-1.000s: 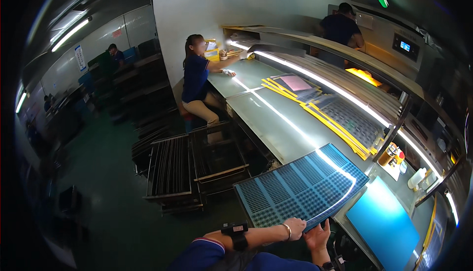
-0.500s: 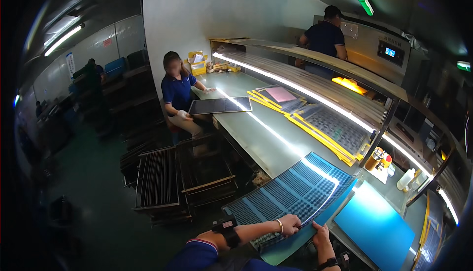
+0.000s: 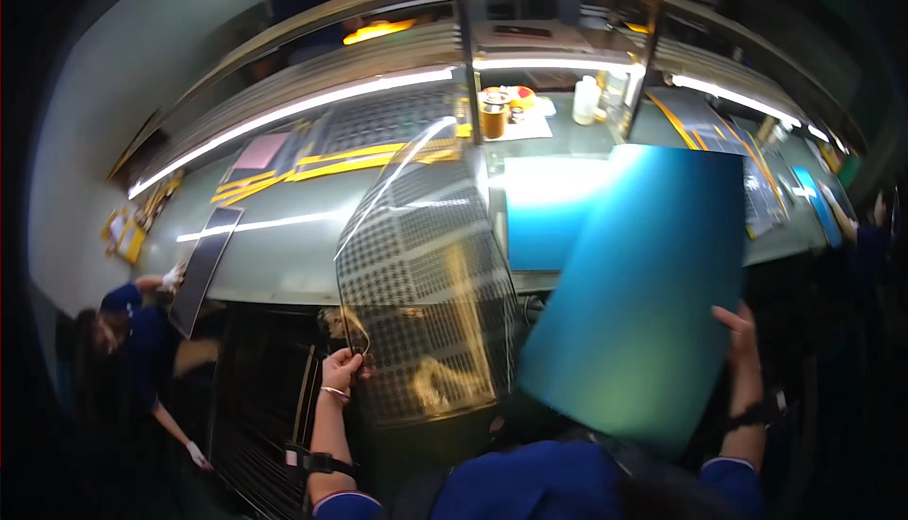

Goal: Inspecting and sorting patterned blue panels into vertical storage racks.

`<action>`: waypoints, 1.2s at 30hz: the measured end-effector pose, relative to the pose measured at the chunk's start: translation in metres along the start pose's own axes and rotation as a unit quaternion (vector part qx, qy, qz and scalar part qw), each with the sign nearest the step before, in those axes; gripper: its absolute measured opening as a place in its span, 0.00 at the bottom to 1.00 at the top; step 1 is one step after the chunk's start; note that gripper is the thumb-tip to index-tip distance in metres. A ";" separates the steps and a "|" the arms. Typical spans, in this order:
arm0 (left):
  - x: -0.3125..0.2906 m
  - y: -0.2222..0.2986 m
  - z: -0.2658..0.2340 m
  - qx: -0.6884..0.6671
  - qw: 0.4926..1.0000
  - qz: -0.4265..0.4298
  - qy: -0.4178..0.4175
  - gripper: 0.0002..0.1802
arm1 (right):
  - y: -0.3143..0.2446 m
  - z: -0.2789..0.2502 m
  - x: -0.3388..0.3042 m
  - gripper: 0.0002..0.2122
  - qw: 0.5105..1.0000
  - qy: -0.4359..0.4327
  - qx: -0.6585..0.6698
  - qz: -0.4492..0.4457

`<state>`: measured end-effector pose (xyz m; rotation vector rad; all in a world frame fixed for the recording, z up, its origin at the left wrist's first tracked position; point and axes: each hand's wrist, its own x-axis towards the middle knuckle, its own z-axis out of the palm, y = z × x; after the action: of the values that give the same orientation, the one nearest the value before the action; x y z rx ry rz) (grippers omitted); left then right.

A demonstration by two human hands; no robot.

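My left hand (image 3: pixel 343 371) pinches the lower left edge of a see-through film sheet (image 3: pixel 411 279) printed with a dark grid pattern. The film hangs upright and bows a little. On the other side, my right hand (image 3: pixel 740 329) grips the right edge of a large blue panel (image 3: pixel 653 274), its fingers partly behind it. The panel is tilted in front of me and stands apart from the film. Behind it, a second blue panel (image 3: pixel 549 227) lies on the workbench (image 3: pixel 274 260), partly covered and glaring under the lamp.
Under the bench's lit shelf (image 3: pixel 312 132) are yellow-edged patterned sheets (image 3: pixel 378 132), a brown jar (image 3: pixel 494 115) and a white bottle (image 3: pixel 585 101). At left a gloved co-worker (image 3: pixel 132 331) holds a dark panel (image 3: pixel 203 269). Another person's arm (image 3: pixel 842 217) is at far right.
The film has come up off the blue panel and moved left with my left hand. My right hand has raised the panel on the right. The view has swung to the right.
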<state>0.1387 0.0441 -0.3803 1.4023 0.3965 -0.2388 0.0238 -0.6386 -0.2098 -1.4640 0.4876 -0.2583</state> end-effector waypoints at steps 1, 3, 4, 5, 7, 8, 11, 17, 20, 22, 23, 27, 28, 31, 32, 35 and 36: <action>0.013 -0.015 0.013 -0.022 0.999 0.004 0.029 0.06 | -0.015 -0.027 -0.045 0.23 0.995 0.092 0.009 -0.029; 0.035 -0.039 0.029 -0.056 0.998 -0.019 0.004 0.04 | -0.032 -0.069 -0.128 0.22 0.969 0.218 0.040 -0.112; 0.042 -0.037 0.040 -0.024 0.999 -0.001 0.029 0.03 | -0.045 -0.081 -0.161 0.20 0.946 0.287 0.035 -0.145; 0.051 -0.042 0.033 -0.003 0.998 0.016 0.061 0.09 | -0.053 -0.092 -0.180 0.19 0.930 0.336 0.026 -0.147; 0.060 -0.056 0.006 0.012 0.994 0.018 0.106 0.23 | -0.047 -0.152 -0.202 0.18 0.897 0.401 -0.095 -0.158; 0.061 -0.053 0.000 -0.026 0.996 -0.003 0.085 0.22 | -0.060 -0.150 -0.199 0.17 0.829 0.549 -0.065 -0.086; 0.077 -0.059 -0.014 0.030 0.993 -0.044 0.104 0.12 | -0.067 -0.145 -0.198 0.15 0.807 0.541 -0.097 -0.216; 0.075 -0.034 0.002 0.063 0.989 -0.093 0.094 0.10 | -0.026 -0.196 -0.198 0.15 0.713 0.631 -0.202 -0.230; 0.066 -0.034 0.005 0.109 0.983 -0.079 0.121 0.15 | 0.003 -0.240 -0.139 0.15 0.710 0.631 -0.238 -0.201; 0.063 -0.026 0.009 0.190 0.963 -0.077 0.175 0.17 | 0.032 -0.255 -0.103 0.16 0.713 0.631 -0.248 -0.179; 0.060 -0.016 0.019 0.207 0.959 -0.077 0.178 0.17 | 0.050 -0.259 -0.090 0.17 0.710 0.646 -0.225 -0.165; 0.070 0.002 -0.066 0.122 0.974 -0.121 0.149 0.19 | 0.121 -0.283 -0.037 0.18 0.727 0.633 -0.261 -0.055; 0.076 0.007 -0.065 0.143 0.969 -0.154 0.127 0.20 | 0.147 -0.292 -0.032 0.19 0.723 0.632 -0.276 -0.042; 0.067 0.037 -0.051 0.172 0.966 -0.142 0.127 0.18 | 0.190 -0.287 -0.013 0.22 0.715 0.642 -0.276 0.031; 0.064 0.043 -0.044 0.166 0.971 -0.104 0.140 0.16 | 0.204 -0.288 -0.007 0.23 0.720 0.639 -0.266 0.046; 0.056 0.051 -0.021 0.198 0.963 -0.092 0.159 0.16 | 0.247 -0.289 0.008 0.23 0.718 0.634 -0.275 0.084; 0.051 0.059 -0.016 0.208 0.960 -0.090 0.163 0.16 | 0.256 -0.285 0.010 0.23 0.721 0.632 -0.268 0.093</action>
<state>0.2064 0.0728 -0.3501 1.8285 0.7827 -0.2495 -0.1316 -0.8695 -0.4733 -1.5926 1.9480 -1.0484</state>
